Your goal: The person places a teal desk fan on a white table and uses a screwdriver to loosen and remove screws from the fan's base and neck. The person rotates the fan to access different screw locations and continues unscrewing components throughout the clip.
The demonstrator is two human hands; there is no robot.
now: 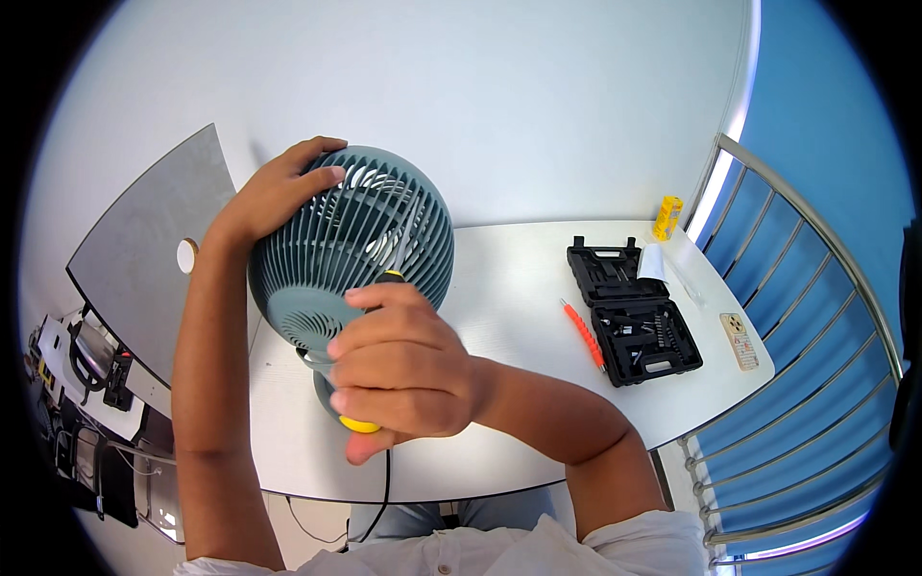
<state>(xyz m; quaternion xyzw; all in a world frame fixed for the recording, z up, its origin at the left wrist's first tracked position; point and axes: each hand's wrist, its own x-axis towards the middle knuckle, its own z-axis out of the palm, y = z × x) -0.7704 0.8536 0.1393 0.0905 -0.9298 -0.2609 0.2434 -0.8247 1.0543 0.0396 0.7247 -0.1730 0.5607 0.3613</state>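
Observation:
A teal desk fan (pixel 298 245) stands on the white table with its slatted round housing toward me. My left hand (pixel 288 182) grips the upper left rim of the housing, fingers over the top and thumb on the slats. My right hand (pixel 408 370) is wrapped round the yellow and black handle of a screwdriver (pixel 358 424). Its metal shaft points up and away against the fan's slats; whether the tip touches a screw cannot be made out. The fan's base is partly hidden behind my right hand, and a black cord runs down from there over the table's front edge.
On the white table (pixel 499 317), an open black tool case (pixel 629 312) lies at the right, with a red flexible shaft (pixel 583 334) beside it. Behind stand a yellow box (pixel 667 218) and a white cup-like item (pixel 652 262). A power strip (pixel 740 342) lies near the metal railing (pixel 816 221).

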